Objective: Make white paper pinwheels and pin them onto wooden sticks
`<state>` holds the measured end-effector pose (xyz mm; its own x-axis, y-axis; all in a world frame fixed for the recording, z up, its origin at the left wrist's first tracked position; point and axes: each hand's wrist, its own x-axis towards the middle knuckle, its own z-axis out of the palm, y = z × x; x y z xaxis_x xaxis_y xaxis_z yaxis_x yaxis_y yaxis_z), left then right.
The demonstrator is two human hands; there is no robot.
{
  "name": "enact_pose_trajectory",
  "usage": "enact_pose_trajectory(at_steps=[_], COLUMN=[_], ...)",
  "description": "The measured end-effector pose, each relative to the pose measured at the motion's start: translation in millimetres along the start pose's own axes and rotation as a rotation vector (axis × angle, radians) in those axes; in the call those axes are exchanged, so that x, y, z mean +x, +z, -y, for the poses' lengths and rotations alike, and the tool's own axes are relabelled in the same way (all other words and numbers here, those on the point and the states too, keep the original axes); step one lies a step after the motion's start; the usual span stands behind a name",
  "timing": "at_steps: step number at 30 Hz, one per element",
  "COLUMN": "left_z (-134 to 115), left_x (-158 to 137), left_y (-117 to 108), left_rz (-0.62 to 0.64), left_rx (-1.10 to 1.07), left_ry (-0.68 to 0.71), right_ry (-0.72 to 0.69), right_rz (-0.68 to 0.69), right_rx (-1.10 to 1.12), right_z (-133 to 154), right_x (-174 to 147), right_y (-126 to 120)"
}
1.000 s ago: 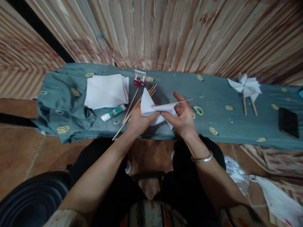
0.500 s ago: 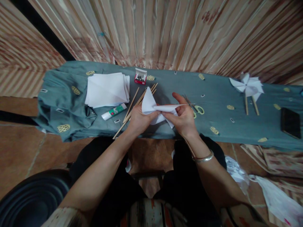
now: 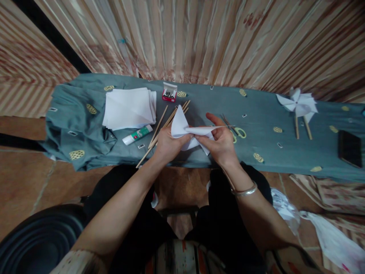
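Observation:
Between my two hands is a white paper pinwheel point(image 3: 179, 123), its corners curled in toward the middle. My left hand point(image 3: 169, 144) grips its left side, thumb pressed near the centre. On the other side my right hand point(image 3: 224, 144) pinches the paper between thumb and fingers, with the index finger stretched away. The fingers behind the paper are partly hidden. Several wooden sticks point(image 3: 155, 139) lie beside my left hand. Just beyond my right hand rest scissors point(image 3: 240, 132) with light green handles, partly covered by that hand.
A stack of white paper point(image 3: 128, 108) lies at the left, with a glue stick point(image 3: 137, 134) below it. Behind the sticks stands an open red box point(image 3: 169, 92) of small metal pieces. Finished pinwheels point(image 3: 298, 102) on sticks and a black phone point(image 3: 350, 148) lie at the right.
Almost nothing differs. The raised index finger of my right hand has shifted very slightly; both hands keep their hold on the paper.

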<state>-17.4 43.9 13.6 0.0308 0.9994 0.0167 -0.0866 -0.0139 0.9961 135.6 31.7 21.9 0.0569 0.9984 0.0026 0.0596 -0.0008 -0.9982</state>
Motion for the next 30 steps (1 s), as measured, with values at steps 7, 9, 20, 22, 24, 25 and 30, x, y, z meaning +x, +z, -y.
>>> enact_pose_trajectory(at_steps=[7,9,20,22,24,25,30], left_z=[-0.5,-1.3,-2.8,-3.6,-4.8,-5.4,-8.2], left_x=[0.6,0.4,-0.1,-0.4,-0.9,-1.2,-2.9], left_y=[-0.2,0.2,-0.3,-0.3,-0.3,-0.4,-1.8], left_rz=[-0.037,-0.046,-0.047,-0.034,-0.02,-0.016,-0.006], left_rx=[0.058,0.064,-0.005,-0.014,-0.031,-0.041,-0.064], left_ry=[0.006,0.001,-0.058,-0.069,-0.091,-0.105,-0.162], right_ry=[-0.046,-0.051,-0.064,-0.048,-0.021,-0.008,0.013], right_rz=[-0.033,-0.032,-0.042,-0.041,-0.03,-0.024,-0.001], right_rx=[0.036,0.039,-0.007,-0.003,0.002,0.005,-0.018], right_z=[-6.5,-6.9,-8.4,-7.6,-6.2,-5.5,-4.8], right_x=[0.8,1.0,1.5,1.1,0.7,0.5,-0.8], right_y=[2.5,3.3,3.3,2.7,2.0,1.6,0.7])
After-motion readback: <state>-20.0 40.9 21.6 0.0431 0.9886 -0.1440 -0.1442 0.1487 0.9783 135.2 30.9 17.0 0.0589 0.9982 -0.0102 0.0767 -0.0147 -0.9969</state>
